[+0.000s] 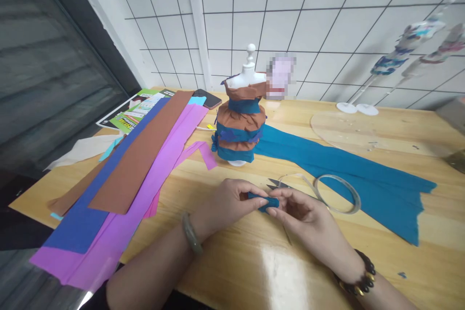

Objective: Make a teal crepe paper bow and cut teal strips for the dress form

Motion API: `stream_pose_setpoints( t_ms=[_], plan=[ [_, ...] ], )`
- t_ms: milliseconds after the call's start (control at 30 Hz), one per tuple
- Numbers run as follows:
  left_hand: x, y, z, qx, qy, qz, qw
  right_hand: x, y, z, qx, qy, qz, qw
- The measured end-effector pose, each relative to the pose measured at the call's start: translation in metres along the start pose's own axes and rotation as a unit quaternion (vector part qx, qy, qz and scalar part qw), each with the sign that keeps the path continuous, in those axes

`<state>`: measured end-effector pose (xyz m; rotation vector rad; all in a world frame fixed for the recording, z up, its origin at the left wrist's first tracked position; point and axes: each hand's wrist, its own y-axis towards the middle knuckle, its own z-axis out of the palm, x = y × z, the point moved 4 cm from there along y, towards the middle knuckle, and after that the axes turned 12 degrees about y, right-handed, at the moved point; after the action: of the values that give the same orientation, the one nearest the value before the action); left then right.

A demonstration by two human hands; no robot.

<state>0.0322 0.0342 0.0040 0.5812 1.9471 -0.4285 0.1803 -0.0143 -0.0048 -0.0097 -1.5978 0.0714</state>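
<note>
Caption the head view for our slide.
Left hand and right hand pinch teal crepe paper near a ruffled dress form.

Glossy smooth wood table [283,271], matt crinkled paper strips [141,155]

Away from the work, I can make out a dark phone [208,99] lying by some green-and-black printed papers [127,112] at the worktop's [385,131] far edge, and, over to the right, two decorated figures on thin stands [394,58] before a white tiled wall [290,9].
</note>
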Motion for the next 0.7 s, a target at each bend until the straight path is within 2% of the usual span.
stream_pose_setpoints(
  t_ms=[300, 500, 700],
  plan=[
    [0.001, -0.0012, -0.0005, 0.021, -0.013, -0.027, 0.999, -0.0011, 0.0, -0.0049, -0.011, -0.036, -0.014, 0.999],
    [0.0062, -0.0002, -0.0031, 0.003, -0.052, -0.048, 0.997, -0.0002, 0.0011, -0.0094, -0.045, 0.01, 0.004, 0.999],
    [0.0059, 0.0, 0.0014, 0.028, -0.103, -0.053, 0.993, -0.0039, 0.0008, -0.0079, -0.013, 0.003, 0.009, 1.0]
  ],
)
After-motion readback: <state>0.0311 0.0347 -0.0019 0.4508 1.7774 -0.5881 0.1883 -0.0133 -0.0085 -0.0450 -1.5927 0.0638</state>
